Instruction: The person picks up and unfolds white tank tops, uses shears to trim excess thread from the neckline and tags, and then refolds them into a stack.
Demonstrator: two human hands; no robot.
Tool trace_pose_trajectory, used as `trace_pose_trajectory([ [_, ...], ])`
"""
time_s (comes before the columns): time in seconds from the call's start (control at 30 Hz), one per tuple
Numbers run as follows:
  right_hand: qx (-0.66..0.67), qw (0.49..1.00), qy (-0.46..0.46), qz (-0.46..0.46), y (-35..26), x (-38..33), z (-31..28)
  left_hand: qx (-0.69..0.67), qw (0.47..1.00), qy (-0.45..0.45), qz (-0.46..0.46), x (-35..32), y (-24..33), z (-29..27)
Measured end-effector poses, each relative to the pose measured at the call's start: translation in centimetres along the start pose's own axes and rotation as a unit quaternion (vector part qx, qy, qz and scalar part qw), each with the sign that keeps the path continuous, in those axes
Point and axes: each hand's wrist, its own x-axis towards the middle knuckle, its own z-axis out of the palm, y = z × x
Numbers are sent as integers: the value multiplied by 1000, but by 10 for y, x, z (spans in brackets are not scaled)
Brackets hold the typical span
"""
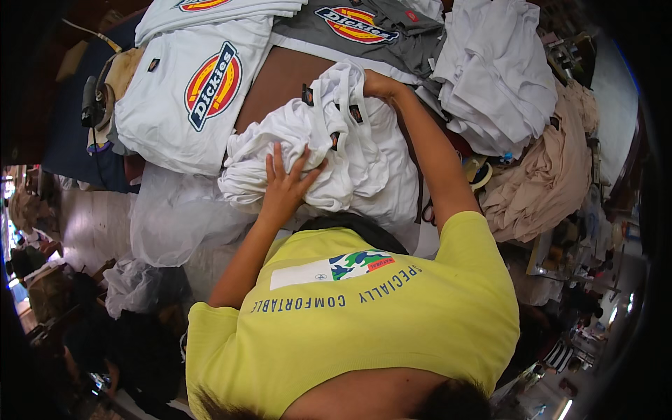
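Basically, brown worktop [276,84] in front of me, mostly covered in garments. Bunched white shirts [378,168] sit on its near side, right against my front, collars pointing away from me. Printed white shirts [168,105] lie flat to the left, a folded white stack [497,77] is at far right, grey printed shirt [392,52] along the far side between them. Beige cloth heap [539,189] right of me, clear plastic [182,217] hanging off the near left. My left hand [288,183] is palm down on the bunch, fingers spread apart, not pinching. My right hand [378,84] is at the bunch's far end by the collars; fingers hidden by cloth, can't tell if they're clamped. Smaller stuff: tape roll [483,183] beside the beige heap, red-handled scissors [428,213] just right of the bunch, black neck labels [355,113] on the collars.
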Motion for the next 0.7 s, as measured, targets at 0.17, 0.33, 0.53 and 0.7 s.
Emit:
trace_pose_trajectory([
  [0.17, 23, 996, 53, -67, -2, -10, 16, -16, 1000, -25, 1, 19, -8, -13],
  [0.33, -33, 983, 162, -84, -17, -35, 32, -120, 993, -6, 16, 31, -32, -20],
  [0.53, -20, 891, 385, -242, -55, -105, 91, -284, 934, 216, -26, 25, -69, -42],
  [0.7, 34, 791, 519, -324, -73, -118, 139, -155, 965, 43, 208, -41, -43, -1],
])
